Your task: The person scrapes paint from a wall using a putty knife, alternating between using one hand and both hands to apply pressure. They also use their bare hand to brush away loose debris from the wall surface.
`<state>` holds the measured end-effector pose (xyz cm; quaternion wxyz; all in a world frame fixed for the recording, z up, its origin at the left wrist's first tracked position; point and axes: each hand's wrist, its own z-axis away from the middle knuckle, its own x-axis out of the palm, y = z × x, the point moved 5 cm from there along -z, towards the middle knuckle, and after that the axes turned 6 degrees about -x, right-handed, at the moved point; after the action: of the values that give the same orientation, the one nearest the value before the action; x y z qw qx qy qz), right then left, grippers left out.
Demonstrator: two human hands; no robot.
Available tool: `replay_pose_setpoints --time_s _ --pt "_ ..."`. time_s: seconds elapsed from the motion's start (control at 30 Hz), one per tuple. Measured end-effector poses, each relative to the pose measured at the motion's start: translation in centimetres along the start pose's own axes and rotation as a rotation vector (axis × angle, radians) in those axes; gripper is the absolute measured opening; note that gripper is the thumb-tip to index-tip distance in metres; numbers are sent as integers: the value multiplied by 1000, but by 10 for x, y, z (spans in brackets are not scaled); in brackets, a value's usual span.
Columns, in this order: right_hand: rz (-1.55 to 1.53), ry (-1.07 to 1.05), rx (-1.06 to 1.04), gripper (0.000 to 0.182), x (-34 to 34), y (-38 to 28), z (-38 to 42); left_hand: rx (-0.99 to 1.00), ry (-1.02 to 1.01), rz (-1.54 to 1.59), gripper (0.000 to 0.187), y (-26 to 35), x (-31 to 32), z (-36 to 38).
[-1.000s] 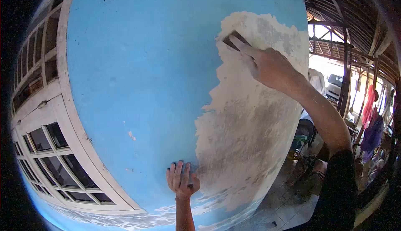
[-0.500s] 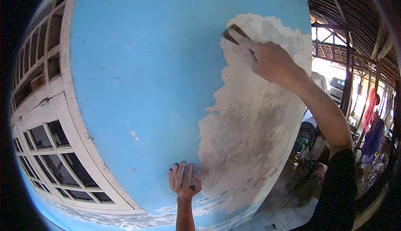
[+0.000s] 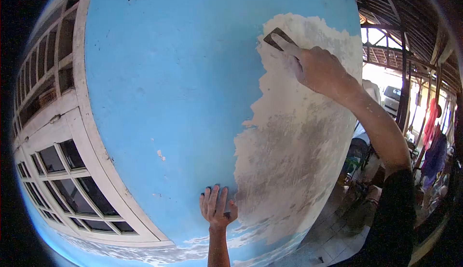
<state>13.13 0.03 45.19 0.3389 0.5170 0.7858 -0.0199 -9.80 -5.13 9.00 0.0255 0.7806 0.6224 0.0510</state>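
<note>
My right hand (image 3: pixel 320 71) grips a scraper (image 3: pixel 279 37) with a dark, flat rectangular blade, one finger stretched along it. The blade lies against the upper part of a bare plaster patch (image 3: pixel 294 136), close to the ragged edge of the blue paint. Lower down, my left hand (image 3: pixel 218 210) rests on the blue wall (image 3: pixel 159 74) with its fingers extended and apart. Its thumb side is right beside the patch's left edge. A dark spot shows between that thumb and the palm.
On the left, a white-framed window (image 3: pixel 77 190) with dark panes is set into the wall. Past the wall's right edge are a tiled floor (image 3: pixel 333 238), hanging cloths (image 3: pixel 434 156), a parked vehicle (image 3: pixel 391 98) and a roof with dark beams (image 3: pixel 400 6).
The scraper blade has shifted slightly right, from the paint edge onto the bare patch, and more of its face shows. My left hand remains on the wall; the whole view has shifted slightly.
</note>
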Motion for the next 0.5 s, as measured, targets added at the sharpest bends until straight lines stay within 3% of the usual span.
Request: replay_pose_setpoints --time_s 0.5 --pt "-84 95 -45 43 -3 4 -16 5 -6 -19 32 1 -1 1"
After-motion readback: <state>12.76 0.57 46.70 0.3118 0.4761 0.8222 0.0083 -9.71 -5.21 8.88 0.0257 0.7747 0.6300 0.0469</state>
